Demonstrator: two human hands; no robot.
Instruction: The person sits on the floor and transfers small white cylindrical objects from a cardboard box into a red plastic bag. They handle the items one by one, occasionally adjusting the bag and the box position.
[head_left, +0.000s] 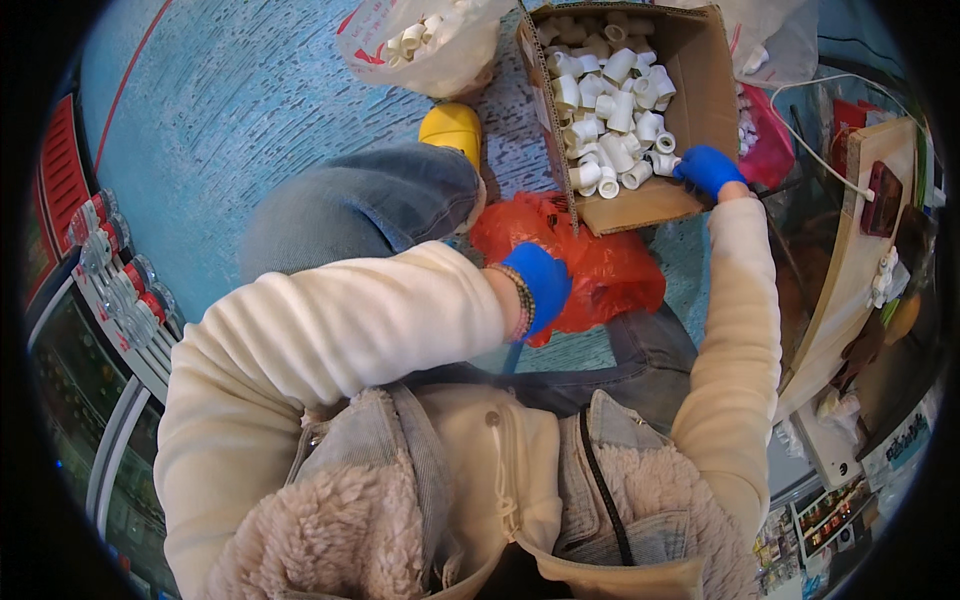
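Observation:
In a blue glove, my left hand (541, 289) grips the gathered edge of a red plastic bag (611, 281) in front of my legs. The bag spreads beneath the near edge of a cardboard box (697, 82), and its contents are hidden. My right hand (709, 172), also gloved in blue, reaches into the box's near right corner. Its curled fingertips meet a white plastic pipe fitting (663, 163); whether they hold it I cannot tell. Many more white pipe fittings (619, 112), tees and elbows among them, lie heaped in the box.
A clear plastic bag of fittings (442, 52) stands left of the box, beyond my yellow shoe (451, 131). To the right are a pink bag (769, 142) and a wooden board (840, 247) with a phone (882, 199) and white cable. Bottles (127, 285) line a rack at left.

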